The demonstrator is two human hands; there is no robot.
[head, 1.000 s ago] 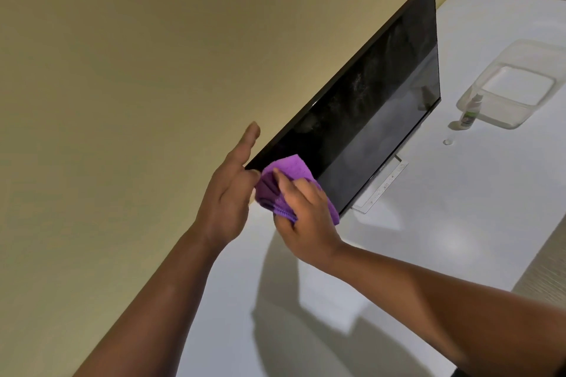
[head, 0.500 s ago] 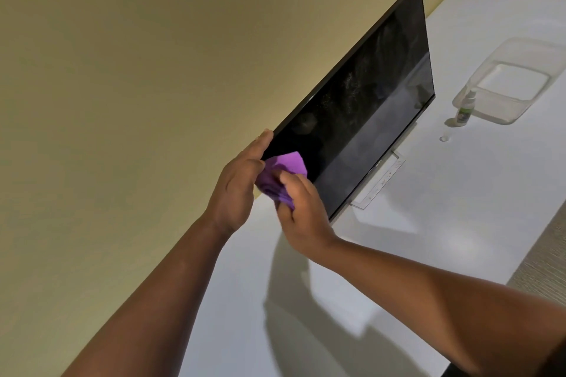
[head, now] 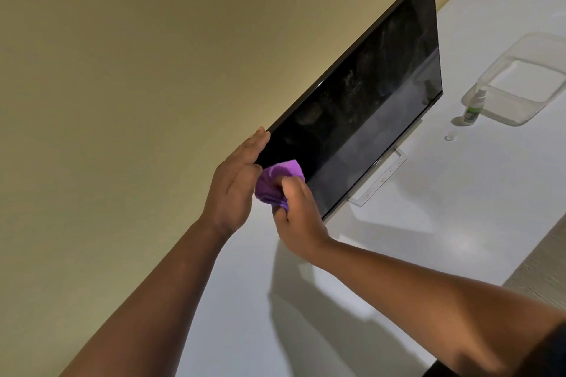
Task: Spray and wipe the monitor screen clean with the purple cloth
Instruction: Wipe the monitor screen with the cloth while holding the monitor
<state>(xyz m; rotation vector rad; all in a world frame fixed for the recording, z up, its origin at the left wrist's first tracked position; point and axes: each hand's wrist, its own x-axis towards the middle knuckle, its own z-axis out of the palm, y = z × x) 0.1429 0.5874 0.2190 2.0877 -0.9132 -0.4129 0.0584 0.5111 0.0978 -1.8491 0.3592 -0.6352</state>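
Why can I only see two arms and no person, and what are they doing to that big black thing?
The camera sits on the person's head and looks down, so you see only their arms, as if through their eyes. There is one picture, from that head camera.

The big black thing is a monitor, a computer screen, standing on a white table. Its glass looks smudgy. The left hand lies flat against the monitor's near edge, probably to steady it. The right hand holds a bunched purple cloth against the screen's near corner.

Farther along the table stand a small spray bottle, a clear plastic tub behind it, and a little round thing that may be the bottle's cap; it is too small to tell.
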